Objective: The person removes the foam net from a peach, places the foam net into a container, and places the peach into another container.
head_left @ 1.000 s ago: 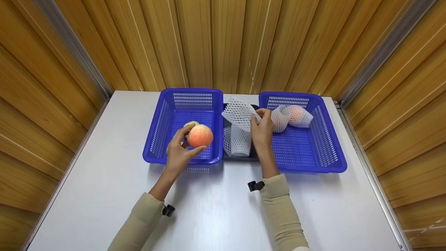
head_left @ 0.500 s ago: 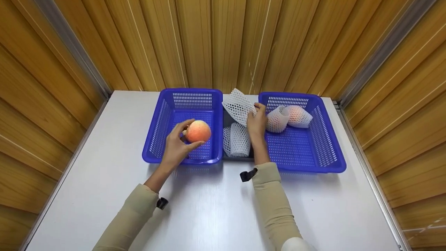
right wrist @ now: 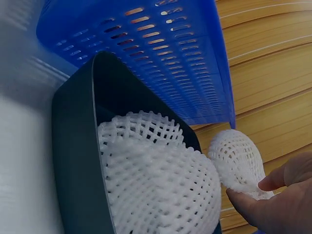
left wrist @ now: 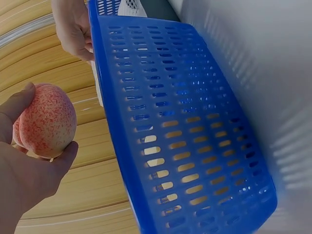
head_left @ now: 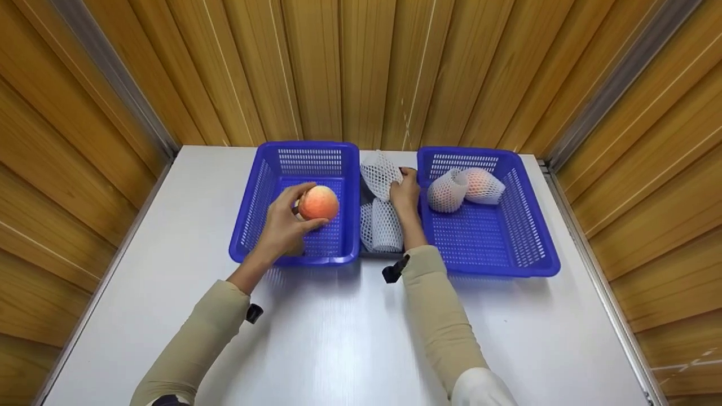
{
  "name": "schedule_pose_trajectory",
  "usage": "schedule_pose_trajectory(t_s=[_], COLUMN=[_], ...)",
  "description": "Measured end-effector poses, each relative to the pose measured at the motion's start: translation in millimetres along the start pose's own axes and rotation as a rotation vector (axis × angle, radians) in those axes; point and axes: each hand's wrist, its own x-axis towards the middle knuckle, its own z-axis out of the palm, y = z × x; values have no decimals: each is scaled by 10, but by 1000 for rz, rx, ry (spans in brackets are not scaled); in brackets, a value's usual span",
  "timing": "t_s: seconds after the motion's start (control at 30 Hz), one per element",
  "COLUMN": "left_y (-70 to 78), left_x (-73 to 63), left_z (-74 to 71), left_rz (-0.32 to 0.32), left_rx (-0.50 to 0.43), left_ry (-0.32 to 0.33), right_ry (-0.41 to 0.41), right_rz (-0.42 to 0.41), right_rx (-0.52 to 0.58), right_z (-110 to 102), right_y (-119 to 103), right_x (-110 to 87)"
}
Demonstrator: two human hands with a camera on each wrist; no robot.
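Observation:
My left hand [head_left: 282, 225] holds a red-and-yellow peach [head_left: 319, 203] between thumb and fingers, above the left blue basket [head_left: 239, 248]. In the left wrist view the peach [left wrist: 48, 121] shows beyond the basket's rim. With thumb and fingers my right hand [head_left: 405, 194] pinches a white foam net sleeve [head_left: 379, 173] near its right side. This sleeve hangs over the back of a dark tray [head_left: 379, 255] between the baskets. More foam net sleeves [head_left: 387, 225] lie in the tray, close below the right hand.
A right blue basket [head_left: 550, 265] contains two fruits in white foam nets, one net-covered fruit [head_left: 447, 193] beside another netted fruit [head_left: 482, 185]. A yellowish fruit [head_left: 295, 248] shows partly beneath the left hand. Wood-patterned walls [head_left: 372, 67] enclose the white table [head_left: 333, 349].
My left hand has carried the peach slightly away from me. The right hand has moved left and a little farther back, from the right basket's edge to the tray, still holding the foam net sleeve.

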Motion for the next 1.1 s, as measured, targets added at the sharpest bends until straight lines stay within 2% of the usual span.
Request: schedule_pose_trajectory(t_s=[0.23, 0.33, 0.37, 0.47, 0.57, 0.6, 0.7, 0.73, 0.83, 0.9, 0.93, 0.97, 1.0, 1.07, 1.1], left_y=[-58, -74, -76, -79, -85, -89, -111, -116, -152, -167, -176, -184, -193, -204, -212], left_x=[62, 73, 76, 89, 108, 116, 145, 158, 214, 252, 270, 288, 304, 331, 342], left_z=[-17, -5, 1, 24, 40, 43, 46, 47, 50, 51, 54, 56, 61, 75, 85], left_rz=[-18, -27, -29, -36, -20, -15, 6, 8, 15, 10, 1, -2, -8, -16, -14], left_rx=[54, 80, 89, 110, 156, 176, 239, 256, 292, 307, 315, 326, 335, 354, 365], left_ry=[-10, -32, -45, -88, -137, -153, -205, -225, -281, -319, -337, -352, -365, -387, -395], right_ry=[-68, -100, -71, -74, -92, -135, -158, -135, -169, -130, -158, -205, -217, -220, -252], right_rz=[100, 120, 85, 78, 82, 120, 101, 70, 20, -55, -44, -30, -35, -70, -75], right_rx=[-29, -46, -38, -56, -81, -97, -116, -116, -148, -181, -194, -212, -219, -222, -243], right_z=[143, 283, 383, 543, 532, 466, 417, 489, 682, 856, 886, 847, 804, 671, 561], right_y=[108, 332, 490, 734, 681, 567, 478, 588, 948, 1216, 1254, 1190, 1112, 881, 710], right_x=[67, 186, 264, 391, 350, 292, 228, 287, 525, 666, 704, 680, 628, 451, 330])
